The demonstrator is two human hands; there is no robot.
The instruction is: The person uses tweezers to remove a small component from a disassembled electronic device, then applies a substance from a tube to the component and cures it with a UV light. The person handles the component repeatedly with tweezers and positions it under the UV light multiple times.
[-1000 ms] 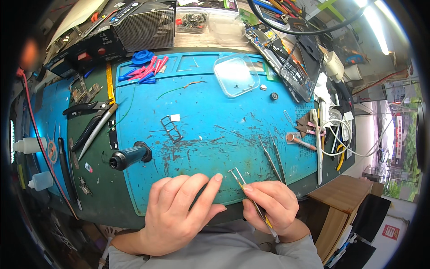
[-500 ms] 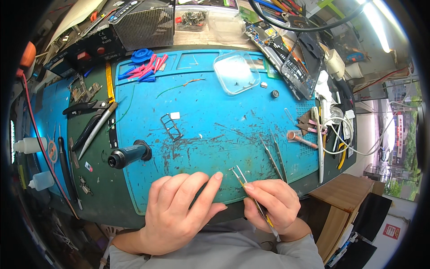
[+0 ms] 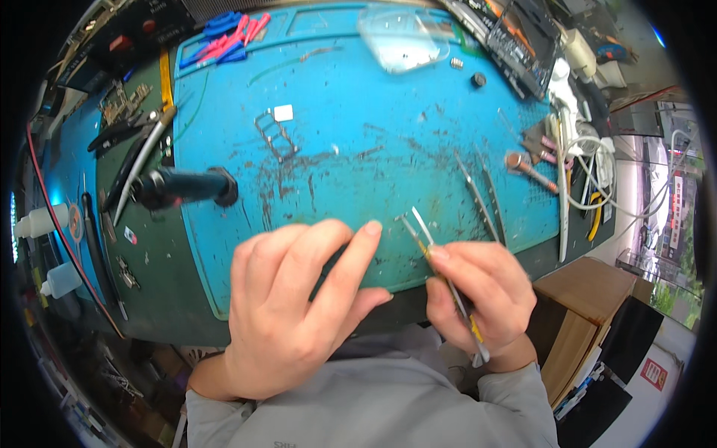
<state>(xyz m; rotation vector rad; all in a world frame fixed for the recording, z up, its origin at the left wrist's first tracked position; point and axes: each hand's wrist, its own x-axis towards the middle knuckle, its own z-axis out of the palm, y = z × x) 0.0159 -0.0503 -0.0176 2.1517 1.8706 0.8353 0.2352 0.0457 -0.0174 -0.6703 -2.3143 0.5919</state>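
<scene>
My right hand [image 3: 485,299] is closed round a pair of tweezers [image 3: 452,287] with yellow on its arms. The tips point up and away over the blue mat [image 3: 358,179], a little apart. A tiny dark piece sits at the left tip, too small to name. To its left, my left hand [image 3: 299,306] hangs with fingers spread and nothing between them. Its index fingertip is close to the tweezer tips without touching them. A second pair of tweezers [image 3: 484,200] lies on the mat beyond my right hand.
A small black frame [image 3: 276,136] and a white square [image 3: 283,113] lie mid-mat. A dark cylindrical tool [image 3: 187,187] stands at the left, near pliers [image 3: 123,133]. Farther off are a clear plastic tray [image 3: 403,45] and an opened device [image 3: 508,48]. White cable [image 3: 590,172] coils at the right.
The view has tipped downward, so the mat and tools sit higher in the picture. My right hand still grips the tweezers, and my left hand stays spread beside it.
</scene>
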